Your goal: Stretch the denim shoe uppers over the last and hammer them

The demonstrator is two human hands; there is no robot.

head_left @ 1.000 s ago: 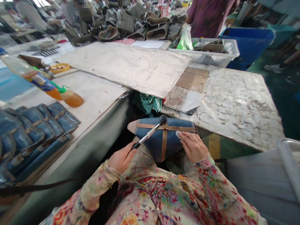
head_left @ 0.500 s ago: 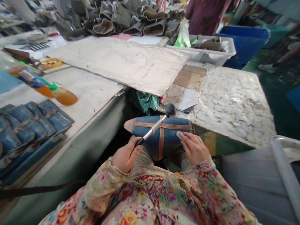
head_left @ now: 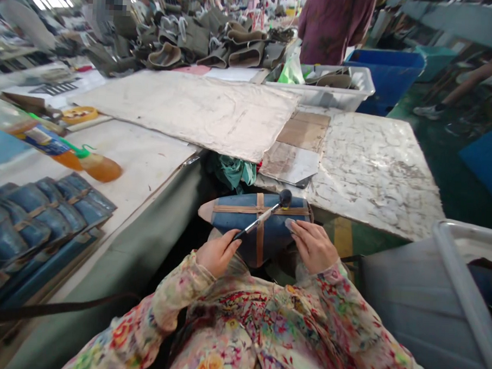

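Note:
A blue pointed piece (head_left: 244,220) with tan strips crossing on it lies across my lap. My left hand (head_left: 218,252) is wrapped round the dark handle of a hammer (head_left: 255,223). The hammer's round black head is over the right part of the blue piece, near the lengthwise strip. On the right side, my right hand (head_left: 314,246) pinches a small whitish thing (head_left: 289,224), too small to name, at the blue piece's edge.
Stacked blue pieces (head_left: 40,219) and an orange bottle (head_left: 102,167) stand on the left table. A grey bin (head_left: 413,284) is at the right. Ahead are a white-topped table (head_left: 377,163), a white crate (head_left: 335,96) and a person in purple (head_left: 328,30).
The hammer head has moved right and slightly down, onto the right part of the blue piece. My left hand has shifted slightly right. The whole view has shifted a little.

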